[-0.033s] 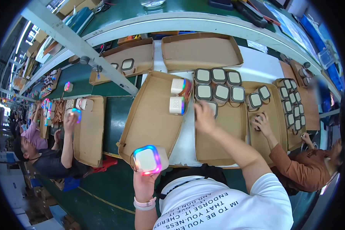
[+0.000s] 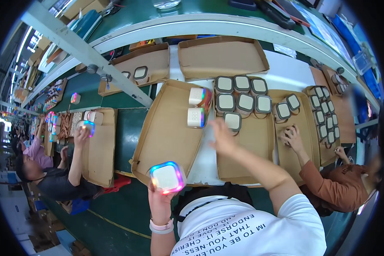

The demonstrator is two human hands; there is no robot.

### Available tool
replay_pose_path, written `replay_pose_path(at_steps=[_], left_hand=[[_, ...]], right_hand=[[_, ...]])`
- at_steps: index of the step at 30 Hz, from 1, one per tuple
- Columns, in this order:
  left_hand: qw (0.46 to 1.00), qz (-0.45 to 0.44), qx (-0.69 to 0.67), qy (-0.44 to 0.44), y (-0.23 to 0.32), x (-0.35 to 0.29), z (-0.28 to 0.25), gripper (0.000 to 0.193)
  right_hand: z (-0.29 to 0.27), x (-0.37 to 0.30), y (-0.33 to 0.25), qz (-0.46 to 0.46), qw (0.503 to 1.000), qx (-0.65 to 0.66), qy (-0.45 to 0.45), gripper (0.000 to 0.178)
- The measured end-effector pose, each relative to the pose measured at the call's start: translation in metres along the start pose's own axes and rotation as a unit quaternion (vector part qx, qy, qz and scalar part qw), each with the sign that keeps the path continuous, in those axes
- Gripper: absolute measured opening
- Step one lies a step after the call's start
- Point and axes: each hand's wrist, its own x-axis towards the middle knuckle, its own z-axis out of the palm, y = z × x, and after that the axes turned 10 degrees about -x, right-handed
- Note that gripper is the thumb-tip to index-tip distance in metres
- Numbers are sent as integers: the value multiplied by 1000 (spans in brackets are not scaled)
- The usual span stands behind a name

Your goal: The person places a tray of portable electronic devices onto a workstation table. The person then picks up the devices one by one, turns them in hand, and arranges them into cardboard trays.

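My left hand [image 2: 160, 205] holds up a small cube-shaped speaker [image 2: 166, 178] from below. A glowing ring of blue, pink and white light frames its pale mesh face. My right hand [image 2: 222, 138] hangs over the gap between two cardboard trays, fingers apart and slightly blurred, with nothing visible in it. Just beyond its fingers, a single speaker with a dark rim [image 2: 232, 121] stands in the right-hand tray [image 2: 247, 158], in front of two rows of similar ones. Two lit speakers, one white with buttons [image 2: 196, 117], stand in the left-hand tray [image 2: 168, 141].
Cardboard trays [image 2: 222, 57] stand at the back under a grey metal frame [image 2: 200, 27]. To the right, a co-worker's hand [image 2: 291, 136] grips a speaker in another tray. On the left, another co-worker holds up a lit speaker [image 2: 86, 127] beside a tray [image 2: 99, 149].
My right hand has drawn left and slightly toward me, off the nearest dark-rimmed speaker, which now shows more fully. The lit speaker in my left hand has turned slightly.
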Motion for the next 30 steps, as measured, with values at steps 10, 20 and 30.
replay_pose_path(at_steps=[10,20,30], left_hand=[[674,315,647,-167,-59,21,53,72],[605,210,611,-466,-95,97,36,70],[403,359,816,-206,-132,283,26,84]], right_hand=[[-14,-84,-82,210,490,830,-166,56],[-72,-173,-25,44,988,-63,135,56],[-201,-226,-105,116,591,15,798,65]])
